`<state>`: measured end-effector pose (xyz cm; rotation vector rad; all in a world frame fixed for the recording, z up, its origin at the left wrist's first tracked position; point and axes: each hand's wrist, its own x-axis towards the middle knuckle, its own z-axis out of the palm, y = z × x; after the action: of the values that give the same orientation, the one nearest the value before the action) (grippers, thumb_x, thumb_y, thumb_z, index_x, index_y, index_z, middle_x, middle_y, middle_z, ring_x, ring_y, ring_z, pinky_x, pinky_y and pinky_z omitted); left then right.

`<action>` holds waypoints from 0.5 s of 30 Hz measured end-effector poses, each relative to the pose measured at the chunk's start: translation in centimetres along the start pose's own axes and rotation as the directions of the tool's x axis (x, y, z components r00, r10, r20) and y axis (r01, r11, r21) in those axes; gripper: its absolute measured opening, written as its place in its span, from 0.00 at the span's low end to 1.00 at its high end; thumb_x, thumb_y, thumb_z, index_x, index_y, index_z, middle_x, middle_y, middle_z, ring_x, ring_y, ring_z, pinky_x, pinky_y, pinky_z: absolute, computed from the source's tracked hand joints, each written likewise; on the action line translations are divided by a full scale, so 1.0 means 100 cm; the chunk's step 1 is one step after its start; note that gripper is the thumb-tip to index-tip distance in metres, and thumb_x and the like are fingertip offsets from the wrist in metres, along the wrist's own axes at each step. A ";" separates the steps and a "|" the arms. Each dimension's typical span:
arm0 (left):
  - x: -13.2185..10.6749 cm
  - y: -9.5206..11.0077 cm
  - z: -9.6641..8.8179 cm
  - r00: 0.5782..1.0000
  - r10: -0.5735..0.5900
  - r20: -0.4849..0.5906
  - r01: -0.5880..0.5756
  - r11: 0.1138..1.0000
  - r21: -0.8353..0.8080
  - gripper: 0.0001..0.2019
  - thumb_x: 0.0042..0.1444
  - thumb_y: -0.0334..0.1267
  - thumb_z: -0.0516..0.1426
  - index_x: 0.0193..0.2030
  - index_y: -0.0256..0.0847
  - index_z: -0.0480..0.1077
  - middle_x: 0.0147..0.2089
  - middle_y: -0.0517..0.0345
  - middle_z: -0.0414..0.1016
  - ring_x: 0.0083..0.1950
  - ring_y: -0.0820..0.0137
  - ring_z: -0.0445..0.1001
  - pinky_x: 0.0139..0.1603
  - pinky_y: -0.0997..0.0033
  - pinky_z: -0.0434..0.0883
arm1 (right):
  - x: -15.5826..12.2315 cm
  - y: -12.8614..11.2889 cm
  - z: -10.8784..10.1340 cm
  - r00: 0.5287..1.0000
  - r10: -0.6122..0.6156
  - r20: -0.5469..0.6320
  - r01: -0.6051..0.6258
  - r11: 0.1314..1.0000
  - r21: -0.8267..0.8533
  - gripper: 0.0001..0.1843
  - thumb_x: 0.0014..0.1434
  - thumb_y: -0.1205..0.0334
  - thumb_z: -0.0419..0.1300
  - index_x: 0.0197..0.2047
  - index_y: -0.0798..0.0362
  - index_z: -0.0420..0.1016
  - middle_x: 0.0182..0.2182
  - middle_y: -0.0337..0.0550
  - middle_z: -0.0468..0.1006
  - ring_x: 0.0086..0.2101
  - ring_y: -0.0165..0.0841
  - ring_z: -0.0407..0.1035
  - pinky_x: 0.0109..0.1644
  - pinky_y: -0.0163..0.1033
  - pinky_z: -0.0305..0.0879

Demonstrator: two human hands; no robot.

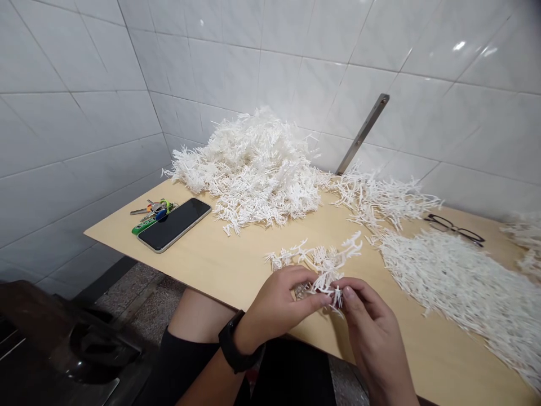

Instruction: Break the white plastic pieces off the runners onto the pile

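At lower center of the frame, the left hand (274,304) and right hand (369,330) hold a white plastic sprig (325,276) pinched between clenched fingers (349,292), just above the desk (220,265). A bigger pile of sprigs (253,169) sits at upper center.

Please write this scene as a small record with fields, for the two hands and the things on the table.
Left hand: holds a bunch of white spiky pieces, wears a black watch
Right hand: pinches the same bunch
Table: light wood
Main pile: white spiky pieces, against the tiled wall
Table's left side: phone, keys
Table's right side: glasses
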<state>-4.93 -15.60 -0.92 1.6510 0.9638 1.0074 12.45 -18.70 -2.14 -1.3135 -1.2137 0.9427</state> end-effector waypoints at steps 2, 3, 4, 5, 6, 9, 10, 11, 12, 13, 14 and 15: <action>0.001 -0.003 0.001 0.998 0.010 -0.064 -0.013 0.999 -0.051 0.07 0.59 0.40 0.60 0.36 0.39 0.76 0.38 0.54 0.77 0.43 0.66 0.74 0.47 0.71 0.67 | -0.002 -0.001 0.000 1.000 0.021 0.011 -0.020 0.999 -0.030 0.14 0.61 0.49 0.62 0.37 0.52 0.77 0.30 0.43 0.78 0.31 0.35 0.71 0.36 0.37 0.69; 0.001 -0.005 0.001 0.995 0.009 -0.098 -0.016 0.998 -0.068 0.06 0.59 0.39 0.60 0.37 0.38 0.76 0.40 0.53 0.77 0.44 0.66 0.74 0.48 0.70 0.67 | -0.003 -0.002 0.001 0.999 0.032 0.021 -0.031 0.998 -0.050 0.13 0.61 0.49 0.62 0.36 0.52 0.77 0.30 0.43 0.77 0.32 0.34 0.71 0.36 0.36 0.69; 0.001 -0.007 0.002 0.992 0.008 -0.128 -0.018 0.997 -0.080 0.06 0.59 0.37 0.60 0.38 0.38 0.76 0.40 0.53 0.78 0.45 0.65 0.74 0.49 0.70 0.68 | -0.003 -0.002 0.002 0.999 0.042 0.031 -0.040 0.997 -0.068 0.13 0.61 0.50 0.62 0.36 0.52 0.77 0.30 0.42 0.77 0.32 0.34 0.71 0.36 0.35 0.69; 0.001 -0.008 0.002 0.989 0.006 -0.148 -0.019 0.996 -0.088 0.06 0.59 0.37 0.59 0.39 0.38 0.76 0.41 0.52 0.78 0.46 0.65 0.75 0.50 0.69 0.68 | -0.004 -0.003 0.003 0.998 0.051 0.046 -0.047 0.995 -0.082 0.13 0.61 0.50 0.62 0.36 0.52 0.77 0.30 0.43 0.77 0.32 0.34 0.71 0.37 0.35 0.70; 0.001 -0.009 0.002 0.987 0.004 -0.159 -0.019 0.995 -0.093 0.06 0.59 0.36 0.59 0.39 0.39 0.76 0.41 0.52 0.78 0.46 0.65 0.75 0.51 0.69 0.68 | -0.005 -0.003 0.004 0.997 0.056 0.061 -0.051 0.995 -0.089 0.13 0.61 0.50 0.62 0.36 0.52 0.76 0.30 0.43 0.78 0.32 0.34 0.72 0.37 0.35 0.70; 0.001 -0.009 0.002 0.987 0.006 -0.160 -0.018 0.997 -0.075 0.06 0.60 0.36 0.58 0.39 0.38 0.76 0.41 0.53 0.78 0.46 0.65 0.75 0.52 0.69 0.67 | -0.007 -0.001 0.008 0.994 0.051 0.098 -0.045 0.997 -0.061 0.14 0.61 0.49 0.61 0.39 0.53 0.74 0.32 0.45 0.79 0.33 0.35 0.74 0.39 0.36 0.72; 0.001 -0.008 0.002 0.987 0.008 -0.159 -0.018 0.998 -0.061 0.06 0.60 0.36 0.58 0.39 0.38 0.76 0.41 0.53 0.78 0.46 0.66 0.75 0.52 0.69 0.67 | -0.008 0.000 0.009 0.993 0.048 0.107 -0.044 0.998 -0.046 0.15 0.62 0.50 0.61 0.43 0.52 0.74 0.32 0.45 0.79 0.33 0.35 0.74 0.40 0.36 0.72; 0.001 -0.008 0.002 0.988 0.011 -0.155 -0.018 0.999 -0.043 0.06 0.60 0.36 0.58 0.39 0.39 0.76 0.41 0.54 0.78 0.45 0.66 0.75 0.51 0.69 0.67 | -0.008 0.000 0.009 0.992 0.047 0.117 -0.043 0.998 -0.038 0.16 0.62 0.50 0.60 0.47 0.52 0.72 0.33 0.44 0.79 0.34 0.35 0.75 0.41 0.36 0.72; 0.001 -0.007 0.002 0.989 0.017 -0.148 -0.021 1.000 -0.024 0.06 0.61 0.36 0.57 0.38 0.39 0.76 0.40 0.54 0.78 0.44 0.66 0.74 0.50 0.70 0.67 | -0.009 0.000 0.008 0.991 0.048 0.128 -0.043 0.998 -0.046 0.19 0.63 0.50 0.60 0.52 0.51 0.70 0.34 0.44 0.80 0.35 0.35 0.75 0.41 0.37 0.73; 0.001 -0.007 0.002 0.990 0.024 -0.136 -0.025 1.000 -0.003 0.06 0.61 0.36 0.57 0.38 0.39 0.76 0.39 0.55 0.78 0.44 0.67 0.74 0.50 0.70 0.66 | -0.009 0.000 0.007 0.988 0.052 0.146 -0.042 0.997 -0.072 0.21 0.63 0.50 0.59 0.57 0.50 0.68 0.35 0.44 0.80 0.36 0.35 0.76 0.42 0.37 0.73; 0.001 -0.007 0.002 0.992 0.033 -0.122 -0.031 0.999 0.015 0.07 0.62 0.36 0.57 0.38 0.39 0.76 0.39 0.56 0.77 0.43 0.67 0.73 0.49 0.70 0.66 | -0.009 -0.001 0.005 0.985 0.055 0.165 -0.036 0.993 -0.113 0.23 0.63 0.51 0.59 0.59 0.49 0.67 0.37 0.45 0.80 0.38 0.36 0.76 0.44 0.37 0.72; 0.001 -0.007 0.002 0.993 0.043 -0.109 -0.040 0.999 0.030 0.07 0.62 0.36 0.56 0.37 0.39 0.75 0.39 0.56 0.77 0.43 0.67 0.73 0.49 0.70 0.66 | -0.008 -0.002 0.003 0.981 0.054 0.187 -0.024 0.986 -0.163 0.23 0.64 0.51 0.59 0.59 0.48 0.67 0.39 0.45 0.80 0.40 0.36 0.76 0.46 0.37 0.72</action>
<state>-4.84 -15.45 -1.61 1.6582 1.0237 1.1270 12.03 -19.48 -2.10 -1.4020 -1.4409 1.0354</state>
